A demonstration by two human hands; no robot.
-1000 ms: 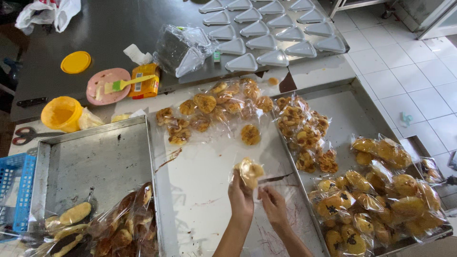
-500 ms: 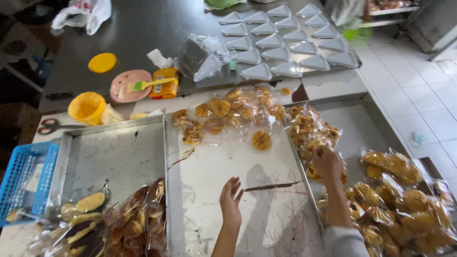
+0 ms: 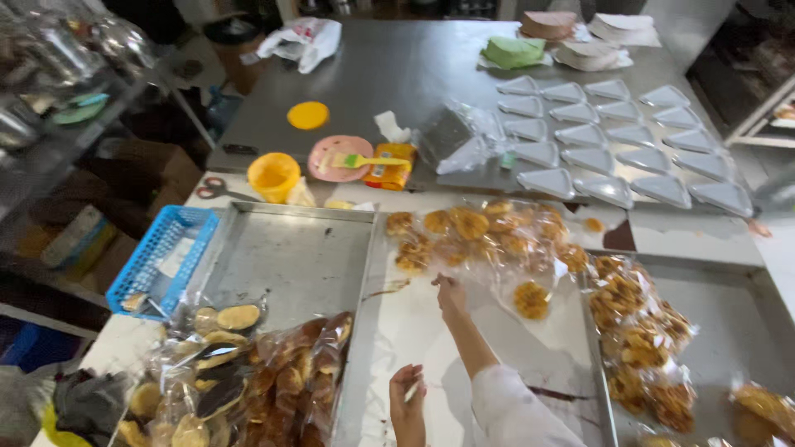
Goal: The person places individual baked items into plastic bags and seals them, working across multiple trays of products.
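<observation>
Two hands work over the middle tray (image 3: 530, 356). A moment ago the right hand (image 3: 451, 296) was off to the right side of this tray, at the bags there. Now it has come back and reaches to the tray's far end, so it looks ready for another bag. Its fingers are stretched out and hold nothing. They are just beside the row of bagged cookies (image 3: 484, 232). That row lies across the far end of the tray, and its long side runs left to right. The left hand (image 3: 407, 399) waits at the tray's near edge, curled up. I cannot tell if it holds something.
</observation>
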